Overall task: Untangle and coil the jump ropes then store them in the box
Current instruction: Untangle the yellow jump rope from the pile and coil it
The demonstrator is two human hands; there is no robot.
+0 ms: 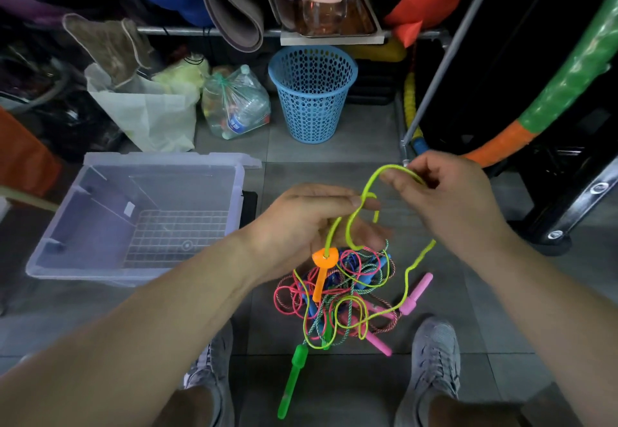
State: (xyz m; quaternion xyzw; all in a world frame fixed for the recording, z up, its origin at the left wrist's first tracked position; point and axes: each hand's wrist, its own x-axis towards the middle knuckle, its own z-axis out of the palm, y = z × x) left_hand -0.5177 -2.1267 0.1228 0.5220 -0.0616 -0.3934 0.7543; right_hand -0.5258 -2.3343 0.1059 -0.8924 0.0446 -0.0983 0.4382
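Head view, tilted down over two bare forearms onto grey floor tiles [334, 152]. Right hand [448, 192] lifted at centre-right, fingers pinching the top of a loop of thin lime-yellow plastic jump-rope cord [389, 170]. Left hand [311, 222] just beside it and lower, fingers curled round the same lime-yellow cord, one bend hooked over a fingertip. Under the left hand, an orange plastic handle [319, 279] strung on that cord, shaft pointing down into the heap.

Heaped tangle of pink, blue, lime and twisted striped ropes [337, 296] lying on the tiles between two grey lace-up shoes [431, 353]. Jutting from its edges: a pink plastic handle [418, 293] on the right, a second pink handle [379, 343] lower down, and a long green plastic handle [292, 380] pointing back toward the camera.

Clear lidless plastic storage box [100, 269] on the floor to the left, apart from the heap, its gridded bottom visible through the open top. Stretch of open tile ahead of the hands, reaching to a blue perforated plastic basket [312, 92].

Tighter on the right: slanted grey metal pole [444, 62] ending just behind the right hand, black stand foot [555, 236] near that wrist, and a green-and-orange padded hoop [568, 69] beyond. Along the back, a rolled grey mat [240, 2] on a shelf rail, a white bag [150, 112] and a clear bag of plastic bottles [237, 105] below it.
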